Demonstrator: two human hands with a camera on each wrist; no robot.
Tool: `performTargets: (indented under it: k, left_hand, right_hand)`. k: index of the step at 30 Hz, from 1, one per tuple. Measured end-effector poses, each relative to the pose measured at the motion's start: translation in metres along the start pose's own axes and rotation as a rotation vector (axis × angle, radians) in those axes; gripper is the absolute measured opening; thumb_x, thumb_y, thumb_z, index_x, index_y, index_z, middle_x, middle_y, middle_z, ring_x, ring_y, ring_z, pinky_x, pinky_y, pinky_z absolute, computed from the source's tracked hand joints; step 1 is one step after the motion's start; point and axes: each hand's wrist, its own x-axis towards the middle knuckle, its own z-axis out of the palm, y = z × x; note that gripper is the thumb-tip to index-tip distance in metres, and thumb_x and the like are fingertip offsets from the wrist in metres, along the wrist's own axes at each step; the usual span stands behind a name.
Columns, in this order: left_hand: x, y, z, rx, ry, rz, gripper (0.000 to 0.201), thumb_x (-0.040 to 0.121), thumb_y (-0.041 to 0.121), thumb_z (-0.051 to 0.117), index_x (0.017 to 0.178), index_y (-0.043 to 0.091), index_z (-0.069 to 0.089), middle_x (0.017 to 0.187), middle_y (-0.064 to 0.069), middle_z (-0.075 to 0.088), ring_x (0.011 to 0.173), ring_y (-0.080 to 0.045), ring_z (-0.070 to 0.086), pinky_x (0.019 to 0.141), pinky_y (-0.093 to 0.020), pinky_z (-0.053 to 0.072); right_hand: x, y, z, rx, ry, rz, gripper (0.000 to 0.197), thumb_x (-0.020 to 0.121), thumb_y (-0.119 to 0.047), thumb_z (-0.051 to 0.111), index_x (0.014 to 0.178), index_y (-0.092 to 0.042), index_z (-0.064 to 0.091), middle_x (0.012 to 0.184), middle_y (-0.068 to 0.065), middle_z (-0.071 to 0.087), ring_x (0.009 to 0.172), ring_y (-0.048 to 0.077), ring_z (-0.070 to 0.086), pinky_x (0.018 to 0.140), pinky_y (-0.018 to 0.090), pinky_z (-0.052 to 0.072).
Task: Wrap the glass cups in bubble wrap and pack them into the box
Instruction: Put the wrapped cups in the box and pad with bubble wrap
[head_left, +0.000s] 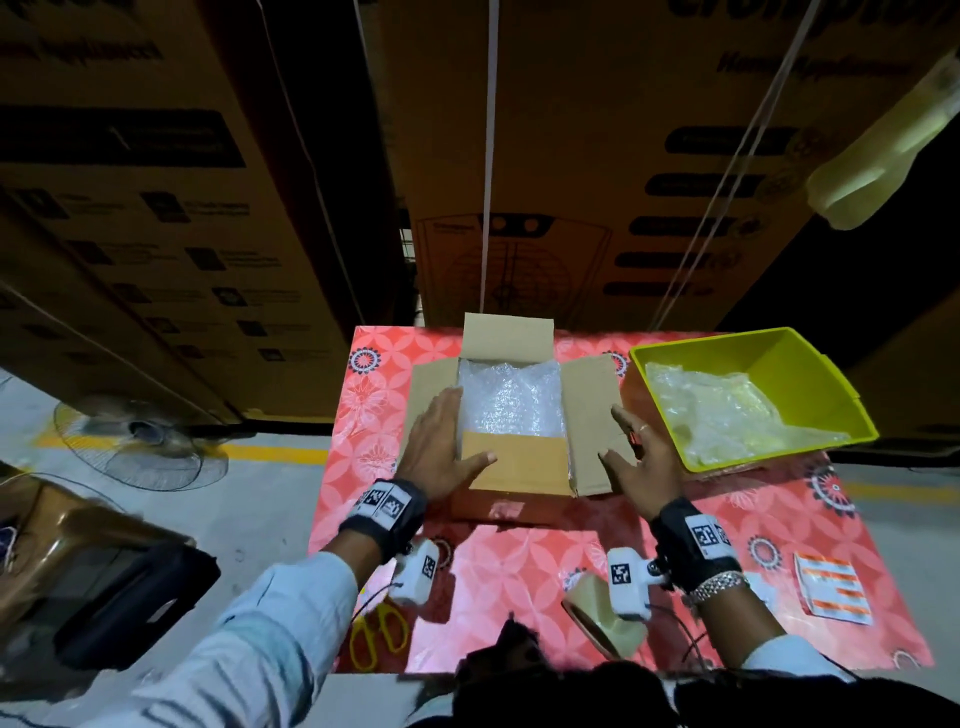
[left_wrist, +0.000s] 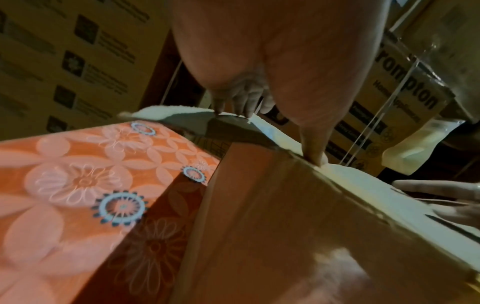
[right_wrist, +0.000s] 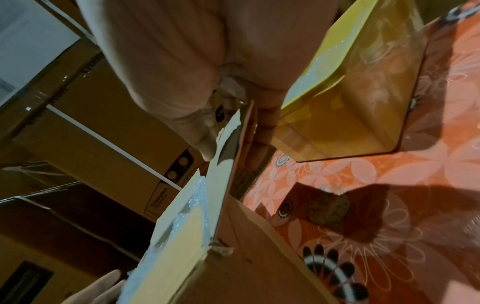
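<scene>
1. The box (head_left: 511, 447) sits on the red tablecloth (head_left: 519, 561), straight ahead of the person and squarely between the two hands. Bubble wrap (head_left: 511, 397) fills its open part; no bare glass cup shows anywhere, so I judge any cups are inside under the wrap, though that can't be seen.

2. The near flap (head_left: 514, 457) is already folded over the opening. The far flap (head_left: 508, 335) stands up, and the side flaps lie outward.

3. The left hand (head_left: 441, 452) lies flat with straight fingers on the left flap (head_left: 426, 400), thumb stretched across onto the near flap. It grips nothing; it rests and presses.

4. The right hand (head_left: 641, 462) is at the right flap (head_left: 589, 415). The right wrist view shows the thumb (right_wrist: 197, 131) on one face of the flap's edge and the fingers (right_wrist: 267, 121) on the other, so it seems to be pinching that flap.

5. What matters for the coming move: each side flap hinges along a line running away from the person, and each hand sits on the outer side of its own flap. Both are about equally near, so I'd guess each flap swings inward toward the middle.

6. To the right, just beside the box, a yellow bin (head_left: 810, 364) holds more wrap. Scissors (head_left: 376, 634) and a tape roll (head_left: 605, 613) lie near the table's front edge.
</scene>
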Motion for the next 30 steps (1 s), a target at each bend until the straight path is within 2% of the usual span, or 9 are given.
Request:
performTargets:
  k: [3, 7, 10, 16, 18, 21, 25, 27, 30]
  left_hand:
    - [0.023, 0.002, -0.007, 0.145, -0.103, -0.056, 0.131, 0.072, 0.07, 0.079, 0.164, 0.017, 0.002, 0.173, -0.006, -0.001, 0.159, -0.026, 0.004, 0.129, -0.051, 0.008]
    - [0.049, -0.003, -0.018, 0.282, -0.209, -0.078, 0.155, 0.054, 0.087, 0.076, 0.164, 0.019, -0.008, 0.172, -0.006, -0.013, 0.159, -0.026, -0.007, 0.128, -0.056, -0.001]
    - [0.064, -0.008, -0.018, 0.28, -0.234, -0.052, 0.162, 0.047, 0.092, 0.074, 0.163, 0.02, -0.013, 0.172, -0.005, -0.015, 0.159, -0.026, -0.01, 0.127, -0.059, -0.002]
    - [0.095, -0.01, -0.034, -0.023, -0.222, -0.093, 0.153, 0.053, 0.094, 0.069, 0.163, 0.027, -0.013, 0.174, 0.001, 0.007, 0.159, -0.024, 0.01, 0.125, -0.058, 0.003]
    - [0.104, -0.009, -0.04, -0.257, -0.211, -0.188, 0.143, 0.066, 0.085, 0.071, 0.163, 0.026, -0.014, 0.17, -0.001, 0.024, 0.154, -0.027, 0.026, 0.126, -0.055, 0.017]
    - [0.101, 0.001, -0.047, -0.641, -0.084, -0.29, 0.106, 0.092, 0.055, 0.068, 0.166, 0.022, 0.0, 0.159, -0.003, 0.044, 0.147, -0.025, 0.04, 0.118, -0.046, 0.032]
    - [0.081, 0.011, -0.052, -0.695, -0.033, -0.12, 0.043, 0.108, 0.035, 0.05, 0.148, 0.02, 0.049, 0.132, 0.019, 0.056, 0.125, -0.007, 0.054, 0.113, -0.031, 0.036]
    - [0.073, -0.002, -0.05, -0.618, -0.059, -0.052, 0.035, 0.105, 0.05, 0.049, 0.13, 0.029, 0.063, 0.128, 0.018, 0.062, 0.12, -0.007, 0.057, 0.115, -0.04, 0.038]
    - [0.068, -0.031, -0.042, -0.372, -0.161, 0.092, 0.052, 0.09, 0.075, 0.05, 0.122, 0.039, 0.069, 0.154, 0.013, 0.049, 0.149, -0.014, 0.036, 0.123, -0.054, 0.021]
  right_hand:
    - [-0.007, -0.002, 0.007, 0.026, -0.028, 0.037, 0.066, 0.084, 0.005, 0.075, 0.143, -0.017, 0.054, 0.15, 0.007, 0.05, 0.141, 0.019, 0.046, 0.119, 0.035, 0.036]
    - [-0.017, -0.015, 0.021, -0.663, 0.043, -0.11, 0.066, 0.084, -0.038, 0.079, 0.143, -0.029, 0.052, 0.166, 0.01, 0.023, 0.154, 0.03, 0.02, 0.122, 0.05, 0.014]
    - [-0.024, -0.022, 0.042, -0.851, -0.147, -0.279, 0.063, 0.095, -0.048, 0.061, 0.153, -0.038, 0.036, 0.171, 0.0, -0.003, 0.158, 0.021, -0.004, 0.123, 0.058, -0.007]
    - [-0.025, -0.017, 0.06, -0.844, -0.271, -0.108, 0.057, 0.105, -0.05, 0.038, 0.159, -0.041, 0.022, 0.17, -0.005, -0.012, 0.157, 0.017, -0.011, 0.122, 0.058, -0.007]
    - [-0.025, -0.017, 0.06, -0.835, -0.282, -0.101, 0.057, 0.106, -0.049, 0.037, 0.159, -0.041, 0.02, 0.17, -0.006, -0.014, 0.157, 0.016, -0.012, 0.122, 0.057, -0.005]
    - [-0.025, -0.016, 0.06, -0.796, -0.302, -0.083, 0.058, 0.105, -0.049, 0.038, 0.16, -0.04, 0.02, 0.169, -0.007, -0.017, 0.157, 0.016, -0.013, 0.122, 0.056, -0.005]
    - [-0.023, -0.011, 0.058, -0.77, -0.305, -0.081, 0.06, 0.104, -0.05, 0.042, 0.16, -0.038, 0.022, 0.17, -0.01, -0.015, 0.157, 0.014, -0.011, 0.123, 0.056, -0.003]
    - [-0.021, -0.011, 0.056, -0.757, -0.313, -0.089, 0.061, 0.104, -0.05, 0.043, 0.159, -0.037, 0.022, 0.17, -0.011, -0.013, 0.156, 0.012, -0.01, 0.124, 0.056, -0.002]
    - [-0.02, -0.012, 0.052, -0.736, -0.336, -0.104, 0.063, 0.104, -0.05, 0.045, 0.16, -0.034, 0.022, 0.17, -0.011, -0.01, 0.157, 0.012, -0.006, 0.124, 0.054, 0.001]
